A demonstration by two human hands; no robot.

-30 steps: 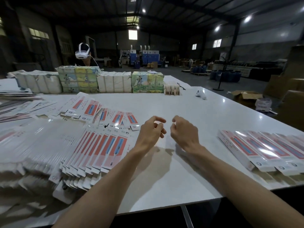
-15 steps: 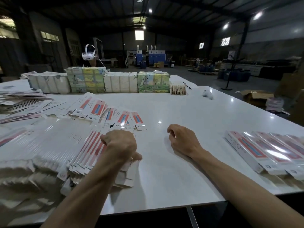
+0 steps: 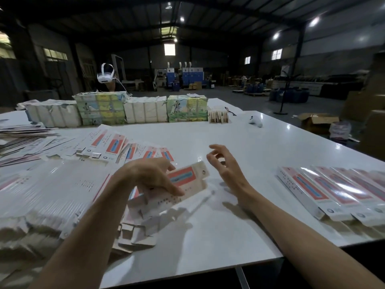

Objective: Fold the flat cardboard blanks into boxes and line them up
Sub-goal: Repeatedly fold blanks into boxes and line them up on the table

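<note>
**A:** What is the left hand (image 3: 150, 176) doing?

**B:** It grips one flat white cardboard blank with a red-and-blue panel (image 3: 187, 178), thumb on top and fingers curled beneath. The blank is lifted just off the heap and tilts toward the right hand. It's blurred, but it looks unfolded to me.

**A:** And the right hand (image 3: 227, 170)?

**B:** It's empty. The fingers are spread and loosely bent, and it hovers over the glossy white table (image 3: 229, 236) just beside the blank's far end. I can't see any contact.

**A:** So how far along is the job?

**B:** Partway, I'd say. To the right, well apart from the hands, several long white folded boxes with red-and-blue stripes (image 3: 333, 190) lie side by side in a row. On the left, a broad fanned pile of the same flat blanks (image 3: 62, 184) covers that end of the table, so far more is left than done.

**A:** And further out?

**B:** Wrapped white and illustrated bundles (image 3: 145, 109) stand in a line along the far edge. Behind them is a person in a white headset (image 3: 106, 77).

**A:** Next step?

**B:** Likely the right hand takes the free end and opens the blank up.
</note>
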